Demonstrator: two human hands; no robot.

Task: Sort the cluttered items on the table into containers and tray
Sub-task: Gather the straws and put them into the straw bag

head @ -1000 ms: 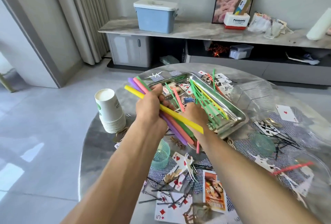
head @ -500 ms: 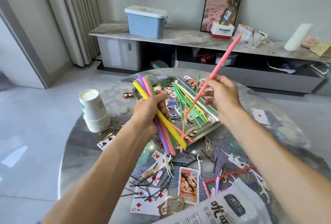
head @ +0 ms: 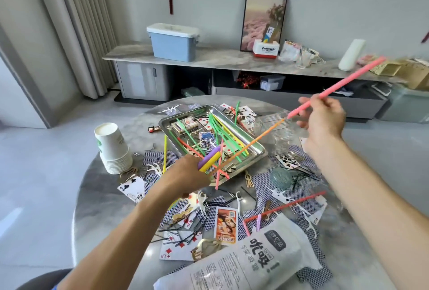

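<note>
My left hand (head: 188, 177) grips a bundle of thick straws (head: 210, 159), purple and yellow ends showing, just in front of the steel tray (head: 255, 150). A thin orange straw (head: 250, 144) also sticks out of that grip, slanting up to the right. My right hand (head: 322, 120) is raised to the right of the tray and pinches a pink straw (head: 341, 85) that points up and right. The tray holds several thin green, yellow and red straws (head: 222, 132), playing cards and small boxes.
A stack of paper cups (head: 112, 148) stands at the left. Playing cards (head: 130, 186), hairpins, floss picks and a red straw (head: 285, 207) litter the round table. A white straw bag (head: 250, 257) lies at the front; clear plastic containers (head: 277, 127) sit right of the tray.
My right hand has carried the pink straw up and to the right, away from the tray. My left hand has lowered and turned the straw bundle so its ends point at the tray.
</note>
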